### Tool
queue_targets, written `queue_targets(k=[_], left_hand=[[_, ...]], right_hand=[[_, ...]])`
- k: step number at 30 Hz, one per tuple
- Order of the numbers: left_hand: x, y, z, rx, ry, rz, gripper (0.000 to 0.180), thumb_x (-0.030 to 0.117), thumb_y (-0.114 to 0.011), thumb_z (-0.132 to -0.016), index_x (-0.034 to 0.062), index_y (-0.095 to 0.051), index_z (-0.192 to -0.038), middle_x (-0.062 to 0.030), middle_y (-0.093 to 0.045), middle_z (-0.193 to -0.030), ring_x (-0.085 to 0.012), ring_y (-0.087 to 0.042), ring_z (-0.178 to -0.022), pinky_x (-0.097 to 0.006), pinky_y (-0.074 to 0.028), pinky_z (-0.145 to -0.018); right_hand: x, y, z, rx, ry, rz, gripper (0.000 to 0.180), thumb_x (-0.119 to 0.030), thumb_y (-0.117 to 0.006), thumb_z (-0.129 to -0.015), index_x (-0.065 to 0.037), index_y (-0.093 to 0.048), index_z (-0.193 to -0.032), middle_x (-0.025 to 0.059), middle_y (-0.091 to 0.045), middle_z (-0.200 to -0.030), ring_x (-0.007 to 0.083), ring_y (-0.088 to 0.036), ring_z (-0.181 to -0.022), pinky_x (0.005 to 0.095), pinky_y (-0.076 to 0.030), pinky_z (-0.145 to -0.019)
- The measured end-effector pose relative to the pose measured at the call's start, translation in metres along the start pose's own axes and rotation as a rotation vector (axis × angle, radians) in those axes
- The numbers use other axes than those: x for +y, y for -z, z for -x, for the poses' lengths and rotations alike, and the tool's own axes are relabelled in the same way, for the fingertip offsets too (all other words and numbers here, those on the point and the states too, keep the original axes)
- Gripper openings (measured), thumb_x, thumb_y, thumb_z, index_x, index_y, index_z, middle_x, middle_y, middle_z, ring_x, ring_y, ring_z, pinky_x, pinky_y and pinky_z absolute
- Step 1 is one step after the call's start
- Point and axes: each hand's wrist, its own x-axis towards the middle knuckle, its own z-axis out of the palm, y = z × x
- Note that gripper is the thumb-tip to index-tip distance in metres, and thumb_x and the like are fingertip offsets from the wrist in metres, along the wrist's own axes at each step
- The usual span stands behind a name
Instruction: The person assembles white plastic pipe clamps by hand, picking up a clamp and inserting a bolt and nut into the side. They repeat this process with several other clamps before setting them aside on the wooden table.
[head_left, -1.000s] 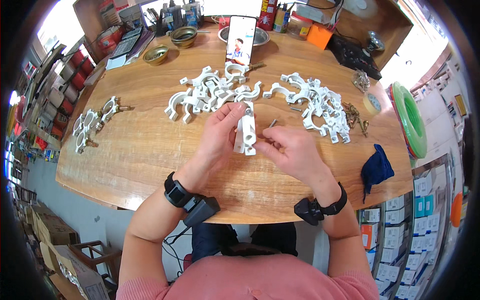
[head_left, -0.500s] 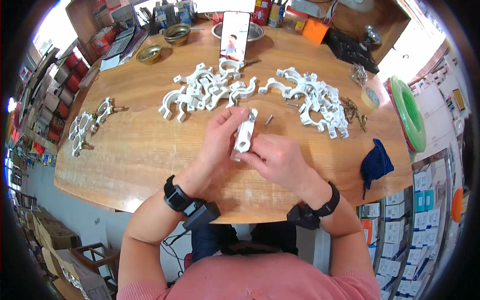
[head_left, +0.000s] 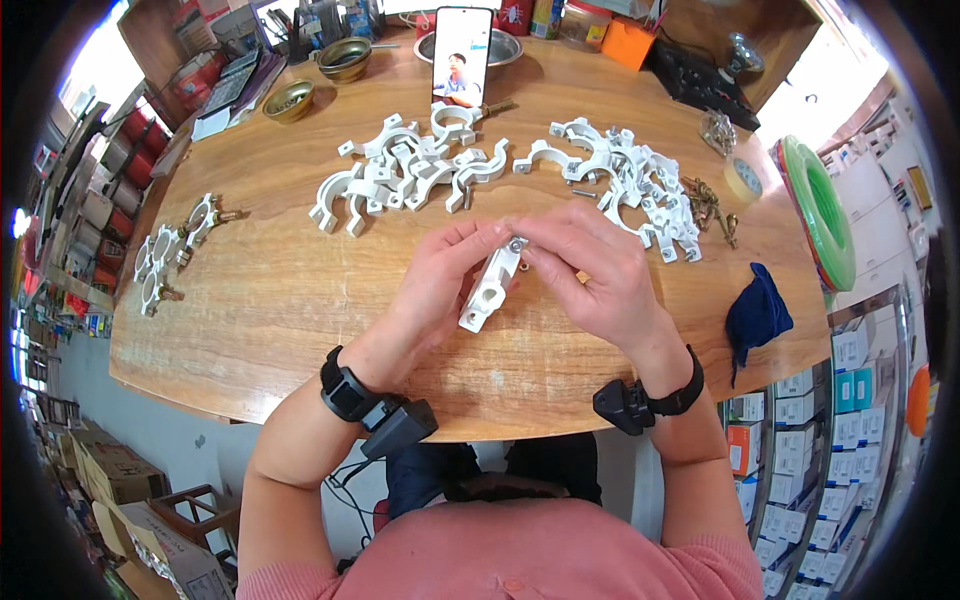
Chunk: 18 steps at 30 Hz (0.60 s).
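A white plastic pipe clamp (head_left: pixel 490 290) is held slanted above the middle of the table, a round hole in its lower half facing up. My left hand (head_left: pixel 430 280) is closed round its left side, with the thumb reaching its far end. A small metal screw (head_left: pixel 516 243) sits in that far end. Around the screw, the thumb and forefinger of my right hand (head_left: pixel 600 265) are bent in a pinch. Beyond my hands lie a left heap of white clamp halves (head_left: pixel 410 170) and a right heap of white clamps with metal screws (head_left: pixel 650 190).
Finished-looking clamps with brass-coloured bolts (head_left: pixel 165 255) lie at the left. A propped phone (head_left: pixel 462 60) and brass bowls (head_left: pixel 290 101) stand at the back. Brass-coloured bolts (head_left: pixel 710 212), a tape roll (head_left: pixel 742 180) and a dark blue cloth pouch (head_left: pixel 757 315) are on the right.
My right hand has moved from the clamp's near end up to its far end, by the screw. The loose screw seen on the table beside the clamp no longer shows.
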Motion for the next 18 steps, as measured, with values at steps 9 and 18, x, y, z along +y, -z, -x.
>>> queue_targets(k=[9, 18], left_hand=[[0.0, 0.008, -0.002, -0.043, 0.109, -0.062, 0.024, 0.025, -0.048, -0.087, 0.003, -0.056, -0.092, -0.003, -0.058, -0.079, -0.0099, -0.056, -0.068, -0.024, -0.049, -0.06], [0.003, -0.003, 0.002, 0.054, 0.117, 0.033, 0.021, 0.025, -0.054, -0.084, 0.0047, -0.059, -0.088, -0.0016, -0.058, -0.073, -0.008, -0.054, -0.059, -0.021, -0.046, -0.05]], right_hand=[[0.008, -0.004, 0.005, -0.073, 0.056, 0.059, 0.015, -0.004, -0.063, -0.069, -0.006, -0.061, -0.085, 0.0052, -0.056, -0.074, 0.02, -0.057, -0.062, 0.0274, -0.045, -0.051], [0.012, -0.006, 0.007, -0.071, 0.056, 0.094, 0.017, -0.011, -0.065, -0.069, -0.009, -0.06, -0.086, 0.0048, -0.055, -0.076, 0.0207, -0.056, -0.063, 0.0283, -0.045, -0.05]])
